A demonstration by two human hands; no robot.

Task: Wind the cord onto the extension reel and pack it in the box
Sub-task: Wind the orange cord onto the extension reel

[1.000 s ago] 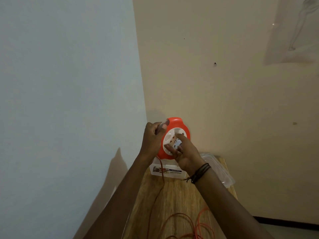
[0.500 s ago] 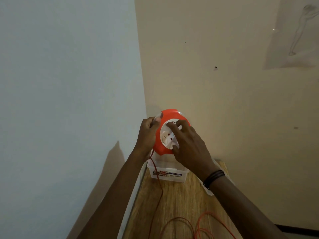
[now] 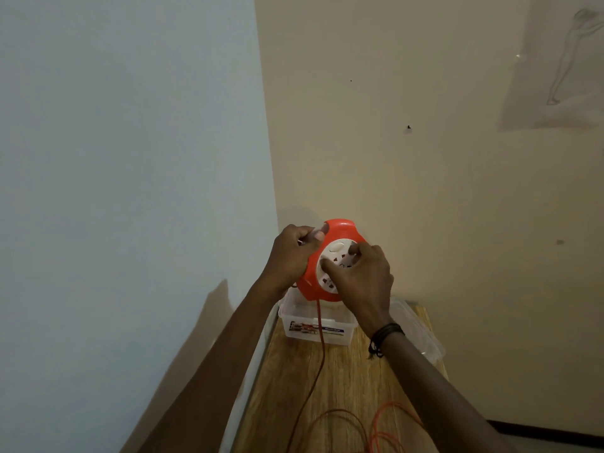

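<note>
Operator: Since half a second ago, the right hand (image 3: 362, 282) is sitting lower on the white socket face (image 3: 336, 248), round at its 4 o'clock instead of across the top. The cord (image 3: 322, 335) is now dropping from the reel (image 3: 341, 228) at 6 o'clock rather than from its left side.

Desk: What are the fingers doing?

Operator: I am seeing the right fingers (image 3: 372, 253) curling onto the white face, the thumb pressing near 8 o'clock. The left hand (image 3: 291, 256) is gripping the orange rim at 9 o'clock, its thumb lying on top.

Desk: And the reel itself?

Operator: Both hands are holding it face towards me, just above the clear box (image 3: 315, 331) at its 6 o'clock. I cannot tell whether it is touching the box's rim. The cord is hanging across the box's label and running down to loose loops lying on the counter (image 3: 343, 380). A clear lid (image 3: 425, 335) is lying at the box's 3 o'clock, behind the right wrist.
</note>
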